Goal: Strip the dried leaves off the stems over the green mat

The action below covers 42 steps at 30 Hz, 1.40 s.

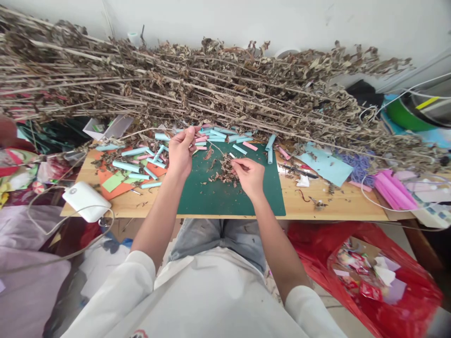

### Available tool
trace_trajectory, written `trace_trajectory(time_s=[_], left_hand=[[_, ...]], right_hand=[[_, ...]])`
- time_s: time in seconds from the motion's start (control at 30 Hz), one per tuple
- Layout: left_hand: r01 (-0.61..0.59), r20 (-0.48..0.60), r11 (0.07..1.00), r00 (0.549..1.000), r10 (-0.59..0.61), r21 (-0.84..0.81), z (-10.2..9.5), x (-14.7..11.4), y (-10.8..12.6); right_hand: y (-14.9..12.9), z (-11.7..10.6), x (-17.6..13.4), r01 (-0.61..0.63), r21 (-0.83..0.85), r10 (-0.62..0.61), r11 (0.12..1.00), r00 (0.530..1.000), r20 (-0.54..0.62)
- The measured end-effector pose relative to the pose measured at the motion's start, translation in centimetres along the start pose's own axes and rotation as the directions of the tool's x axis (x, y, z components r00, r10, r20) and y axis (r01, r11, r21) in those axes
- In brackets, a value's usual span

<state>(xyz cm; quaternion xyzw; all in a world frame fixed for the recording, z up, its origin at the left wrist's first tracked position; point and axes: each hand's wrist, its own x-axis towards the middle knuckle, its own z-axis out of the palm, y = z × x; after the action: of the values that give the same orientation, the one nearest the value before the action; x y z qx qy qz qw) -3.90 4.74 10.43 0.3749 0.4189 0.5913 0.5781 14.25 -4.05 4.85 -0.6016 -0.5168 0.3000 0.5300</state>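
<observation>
My left hand point(181, 152) is raised over the back left part of a green cutting mat point(232, 202). Its thumb and fingers are pinched on a thin dried stalk point(216, 146) that slants down to the right. At the mat's middle, my right hand point(249, 176) has its fingertips closed on crumpled brown leaves point(225, 173) by the stalk's end. Leaf crumbs lie on the mat around them. Rolled blue paper tubes point(127, 166) and pink paper tubes point(250, 146) are scattered behind and left of my hands.
A large heap of dried stalks point(211, 89) spans the back of the wooden table point(338, 204). A white power bank point(87, 202) with a cable sits at the left edge. To the right are a pen point(299, 171), blue paper point(326, 164) and, below, a red bag point(317, 244) of scraps.
</observation>
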Motion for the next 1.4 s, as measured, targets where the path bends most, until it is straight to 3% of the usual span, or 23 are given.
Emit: trace_trajectory(time_s=[0.27, 0.47, 0.57, 0.73, 0.9, 1.03, 1.2, 1.3, 1.4], left_hand=[[-0.046, -0.052, 0.999, 0.998, 0.047, 0.025, -0.2, 0.3, 0.5], [-0.019, -0.013, 1.0, 1.0, 0.019, 0.023, -0.1, -0.2, -0.6], [-0.012, -0.013, 1.0, 1.0, 0.012, 0.008, 0.3, -0.7, -1.2], [0.016, -0.008, 1.0, 1.0, -0.016, 0.011, 1.0, -1.6, -1.8], [-0.001, 0.03, 1.0, 1.0, 0.001, 0.015, 0.6, -2.1, -2.5], [-0.037, 0.025, 0.999, 0.999, 0.037, -0.01, 0.3, -2.2, -2.9], [-0.041, -0.052, 0.999, 0.998, 0.041, 0.001, 0.2, -1.8, -2.3], [-0.044, -0.087, 0.999, 0.995, 0.043, -0.003, 0.0, -1.2, -1.6], [-0.029, -0.088, 1.0, 0.996, 0.029, -0.002, 0.0, -0.8, -1.3]], right_hand=[[0.4, -1.1, -0.3, 0.039, -0.19, -0.06, 0.981, 0.993, -0.103], [-0.6, -1.3, 0.0, 0.087, -0.296, -0.116, 0.951, 0.99, -0.081], [-2.7, -0.1, -0.7, 0.056, -0.173, -0.071, 0.983, 0.994, -0.082], [-4.9, 3.5, -1.2, -0.169, 0.16, 0.174, 0.973, 0.985, -0.014], [-5.0, 6.0, 0.0, -0.343, 0.506, 0.38, 0.792, 0.924, 0.031], [-4.7, 6.7, 0.1, -0.372, 0.621, 0.445, 0.69, 0.895, 0.041], [-4.0, 5.9, -0.5, -0.317, 0.478, 0.387, 0.819, 0.92, -0.053], [-2.7, 4.7, -0.7, -0.215, 0.313, 0.274, 0.925, 0.949, -0.156], [-0.7, 3.2, -0.9, -0.14, 0.13, 0.161, 0.982, 0.972, -0.169]])
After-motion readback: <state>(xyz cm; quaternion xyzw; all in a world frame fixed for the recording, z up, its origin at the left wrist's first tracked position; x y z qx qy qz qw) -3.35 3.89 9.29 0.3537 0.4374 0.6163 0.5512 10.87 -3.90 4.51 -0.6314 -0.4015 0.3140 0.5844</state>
